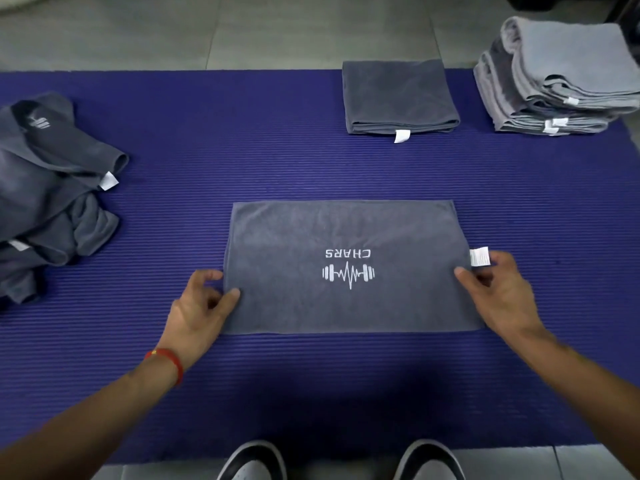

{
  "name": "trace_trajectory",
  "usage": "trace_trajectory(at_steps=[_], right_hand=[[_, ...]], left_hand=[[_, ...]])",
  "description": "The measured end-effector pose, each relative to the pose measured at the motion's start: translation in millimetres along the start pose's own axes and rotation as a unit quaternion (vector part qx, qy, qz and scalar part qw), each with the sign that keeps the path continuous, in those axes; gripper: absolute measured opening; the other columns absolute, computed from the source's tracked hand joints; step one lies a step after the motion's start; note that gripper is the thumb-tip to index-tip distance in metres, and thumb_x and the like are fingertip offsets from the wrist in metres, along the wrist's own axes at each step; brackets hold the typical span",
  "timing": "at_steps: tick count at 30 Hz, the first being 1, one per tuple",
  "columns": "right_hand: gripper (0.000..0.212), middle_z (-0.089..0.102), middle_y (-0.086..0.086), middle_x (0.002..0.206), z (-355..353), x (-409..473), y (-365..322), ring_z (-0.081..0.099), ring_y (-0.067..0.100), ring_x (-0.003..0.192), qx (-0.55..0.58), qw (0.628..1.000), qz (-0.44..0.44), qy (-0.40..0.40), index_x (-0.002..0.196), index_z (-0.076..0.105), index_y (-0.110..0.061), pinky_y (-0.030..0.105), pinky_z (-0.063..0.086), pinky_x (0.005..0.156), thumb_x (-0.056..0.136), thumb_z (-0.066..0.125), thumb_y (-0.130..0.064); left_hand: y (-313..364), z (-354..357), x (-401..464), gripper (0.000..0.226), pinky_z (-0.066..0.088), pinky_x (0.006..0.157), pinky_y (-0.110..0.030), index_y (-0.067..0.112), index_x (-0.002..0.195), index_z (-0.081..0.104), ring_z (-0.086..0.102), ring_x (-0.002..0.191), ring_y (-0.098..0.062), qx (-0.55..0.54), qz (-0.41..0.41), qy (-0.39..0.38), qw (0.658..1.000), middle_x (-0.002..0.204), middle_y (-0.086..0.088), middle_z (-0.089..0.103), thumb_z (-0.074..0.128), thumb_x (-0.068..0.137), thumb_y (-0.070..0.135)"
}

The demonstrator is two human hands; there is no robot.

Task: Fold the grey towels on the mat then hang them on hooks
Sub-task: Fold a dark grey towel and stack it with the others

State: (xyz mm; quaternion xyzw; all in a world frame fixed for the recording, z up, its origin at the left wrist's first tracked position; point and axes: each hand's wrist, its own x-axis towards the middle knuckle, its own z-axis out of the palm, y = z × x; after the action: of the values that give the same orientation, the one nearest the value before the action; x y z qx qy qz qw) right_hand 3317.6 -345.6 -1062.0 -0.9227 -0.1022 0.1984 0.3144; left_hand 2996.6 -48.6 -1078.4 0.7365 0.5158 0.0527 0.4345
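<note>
A grey towel [349,233] with a white dumbbell logo lies flat and folded in the middle of the purple mat [242,161]. My left hand [199,313] pinches its left edge between thumb and fingers. My right hand [498,292] pinches its right edge just below the white tag. One folded grey towel [398,95] lies at the far side of the mat. A heap of unfolded grey towels [52,195] sits at the left.
A stack of lighter grey folded towels [557,77] stands at the far right corner of the mat. Grey floor tiles [207,29] lie beyond the mat. My two shoes [256,462] show at the near edge. No hooks are in view.
</note>
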Motion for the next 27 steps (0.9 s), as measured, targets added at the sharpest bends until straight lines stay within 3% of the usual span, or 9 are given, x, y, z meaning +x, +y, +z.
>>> trace_trajectory(at_steps=[3, 8, 11, 13, 16, 18, 22, 25, 27], right_hand=[[0.060, 0.061, -0.017, 0.080, -1.8, -10.4, 14.6, 0.058, 0.005, 0.077, -0.025, 0.999, -0.014, -0.018, 0.141, 0.045, -0.010, 0.025, 0.041, 0.071, 0.092, 0.074, -0.027], [0.071, 0.066, 0.001, 0.097, -6.4, -12.2, 8.3, 0.062, 0.030, 0.100, -0.087, 0.996, -0.007, -0.021, 0.146, 0.037, -0.008, 0.032, 0.041, 0.076, 0.089, 0.077, -0.026], [0.068, 0.046, 0.020, 0.143, 10.6, -16.4, -4.2, 0.045, 0.040, 0.127, -0.311, 0.917, -0.245, 0.056, 0.148, 0.037, -0.012, 0.054, 0.045, 0.098, 0.093, 0.065, -0.040], [0.067, 0.022, 0.015, 0.164, 30.0, -13.4, -20.3, 0.022, 0.039, 0.150, -0.365, 0.868, -0.336, 0.020, 0.155, 0.032, -0.023, 0.061, 0.030, 0.116, 0.096, 0.048, -0.050], [0.065, -0.012, 0.003, 0.170, 58.6, 2.9, -30.8, -0.011, 0.031, 0.156, -0.391, 0.861, -0.308, -0.103, 0.162, 0.006, -0.036, 0.062, 0.007, 0.123, 0.103, 0.020, -0.059], [0.063, -0.021, -0.006, 0.168, 61.9, 13.5, -19.2, -0.017, 0.024, 0.156, -0.372, 0.875, -0.277, -0.139, 0.159, -0.011, -0.044, 0.059, 0.003, 0.124, 0.102, 0.009, -0.062], [0.060, -0.004, -0.010, 0.170, 42.3, 12.1, 6.5, -0.003, 0.016, 0.157, -0.363, 0.879, -0.295, -0.095, 0.162, -0.001, -0.038, 0.055, 0.009, 0.126, 0.105, 0.008, -0.055], [0.061, 0.020, 0.001, 0.168, 32.2, 7.5, 13.0, 0.021, 0.026, 0.153, -0.319, 0.926, -0.200, -0.010, 0.161, 0.019, -0.023, 0.054, 0.029, 0.117, 0.107, 0.029, -0.049], [0.064, 0.045, 0.017, 0.148, 30.0, 8.8, 10.9, 0.044, 0.038, 0.133, -0.276, 0.951, -0.123, 0.066, 0.151, 0.035, -0.009, 0.058, 0.042, 0.101, 0.102, 0.045, -0.049]], left_hand=[[-9.6, -1.9, -14.2, 0.034, 0.048, 0.074, -0.024, 0.032, 0.115, 0.054, 0.067, 0.071, -0.005, 0.002, 0.038, 0.020, 0.999, 0.074, 0.010, 0.070, 0.073, 0.090, 0.022], [-1.2, 3.9, -11.4, 0.038, 0.050, 0.083, -0.043, 0.016, 0.125, 0.053, 0.065, 0.085, -0.024, 0.092, 0.073, 0.044, 0.992, 0.086, 0.000, 0.067, 0.068, 0.091, 0.012], [17.5, 19.0, -17.4, 0.044, 0.045, 0.086, -0.052, 0.019, 0.135, 0.051, 0.051, 0.116, -0.035, 0.307, 0.237, 0.097, 0.917, 0.130, -0.009, 0.051, 0.055, 0.092, 0.026], [36.0, 38.4, -13.6, 0.053, 0.036, 0.104, -0.058, 0.028, 0.147, 0.044, 0.036, 0.140, -0.036, 0.379, 0.332, 0.042, 0.863, 0.155, -0.007, 0.035, 0.045, 0.096, 0.038], [43.3, 70.8, 7.9, 0.061, 0.012, 0.114, -0.073, 0.038, 0.160, 0.007, 0.001, 0.154, -0.038, 0.455, 0.351, -0.051, 0.817, 0.170, -0.004, -0.001, 0.022, 0.103, 0.052], [33.7, 79.5, 17.8, 0.061, 0.007, 0.111, -0.077, 0.041, 0.158, -0.009, -0.011, 0.154, -0.038, 0.477, 0.339, -0.068, 0.808, 0.169, -0.001, -0.014, 0.011, 0.103, 0.057], [31.8, 78.6, 17.7, 0.063, 0.009, 0.109, -0.079, 0.039, 0.158, -0.010, -0.010, 0.153, -0.040, 0.493, 0.332, -0.077, 0.801, 0.169, -0.005, -0.013, 0.009, 0.101, 0.059], [48.6, 80.2, 12.9, 0.065, 0.014, 0.107, -0.080, 0.037, 0.160, 0.004, -0.003, 0.153, -0.044, 0.484, 0.327, -0.078, 0.808, 0.169, -0.006, -0.004, 0.016, 0.100, 0.057], [59.0, 87.4, 7.0, 0.064, 0.014, 0.108, -0.081, 0.041, 0.159, 0.006, -0.005, 0.153, -0.042, 0.479, 0.368, -0.090, 0.792, 0.170, -0.002, -0.005, 0.022, 0.099, 0.056]])
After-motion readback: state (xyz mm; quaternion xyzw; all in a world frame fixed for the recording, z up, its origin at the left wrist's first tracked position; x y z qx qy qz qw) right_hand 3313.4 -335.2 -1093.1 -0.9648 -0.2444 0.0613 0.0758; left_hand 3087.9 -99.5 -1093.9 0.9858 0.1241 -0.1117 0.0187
